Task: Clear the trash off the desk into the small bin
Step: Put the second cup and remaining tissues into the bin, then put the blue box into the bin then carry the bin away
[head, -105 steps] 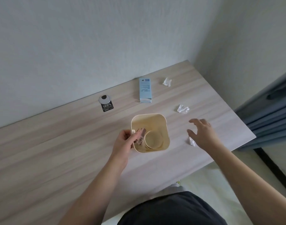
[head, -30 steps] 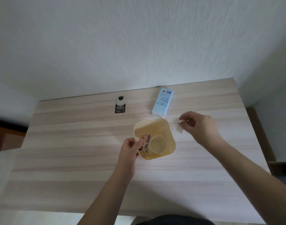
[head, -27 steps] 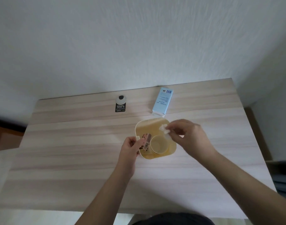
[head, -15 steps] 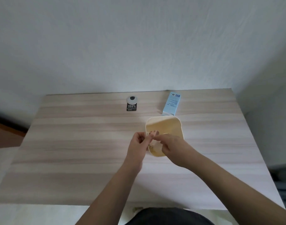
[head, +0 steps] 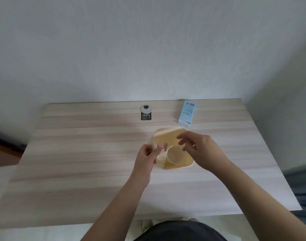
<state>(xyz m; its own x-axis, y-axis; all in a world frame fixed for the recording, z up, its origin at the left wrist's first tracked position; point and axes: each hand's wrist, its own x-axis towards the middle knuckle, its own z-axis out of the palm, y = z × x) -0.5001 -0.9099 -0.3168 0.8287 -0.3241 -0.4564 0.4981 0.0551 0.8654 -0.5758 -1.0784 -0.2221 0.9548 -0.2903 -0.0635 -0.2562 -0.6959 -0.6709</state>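
Note:
The small cream bin (head: 168,134) stands on the wooden desk (head: 89,153), right of its middle. Inside it lie a round paper cup (head: 176,155) and crumpled white tissue (head: 161,157) against the left wall. My left hand (head: 146,156) pinches the bin's left rim, thumb inside. My right hand (head: 200,150) hovers over the bin's right half with fingers spread and nothing in them. The hands hide part of the bin's inside.
A light blue carton (head: 186,113) lies flat just behind the bin, near the wall. A black tag with a round silver top (head: 146,113) lies at the back middle. The desk's right edge drops off beside a grey wall corner.
My right hand carried white tissue from the desk over the bin and has let go of it; the tissue now lies inside. My left hand stayed on the rim.

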